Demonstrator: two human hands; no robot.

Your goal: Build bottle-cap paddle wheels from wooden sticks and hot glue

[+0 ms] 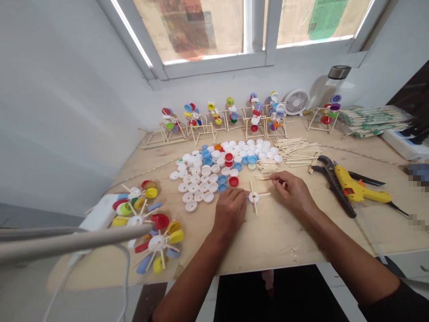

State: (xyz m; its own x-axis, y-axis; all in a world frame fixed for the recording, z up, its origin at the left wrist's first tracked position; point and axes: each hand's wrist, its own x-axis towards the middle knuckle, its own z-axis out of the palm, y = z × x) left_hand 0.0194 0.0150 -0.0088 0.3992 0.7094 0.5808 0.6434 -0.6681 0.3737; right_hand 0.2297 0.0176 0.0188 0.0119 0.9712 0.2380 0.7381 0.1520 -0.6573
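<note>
A white bottle cap with short wooden sticks (254, 197) lies on the table, its visible sticks pointing up, right and down. My left hand (231, 206) is closed at the cap's left side, its fingertips against it and hiding that edge. My right hand (291, 190) pinches at the end of a short wooden stick (262, 177), at the near edge of a small pile of cut sticks (267, 167). Loose white bottle caps (199, 181) spread out beyond my left hand, with a few blue caps (222, 180) and a red cap (233, 181) among them.
Finished cap wheels (157, 243) lie at the left by a grey cable (77, 239). Stick frames with cap wheels (256, 123) line the wall. A longer stick pile (298, 151), pliers (338, 188) and a yellow glue gun (358, 188) are at the right, with a fan (296, 102) behind.
</note>
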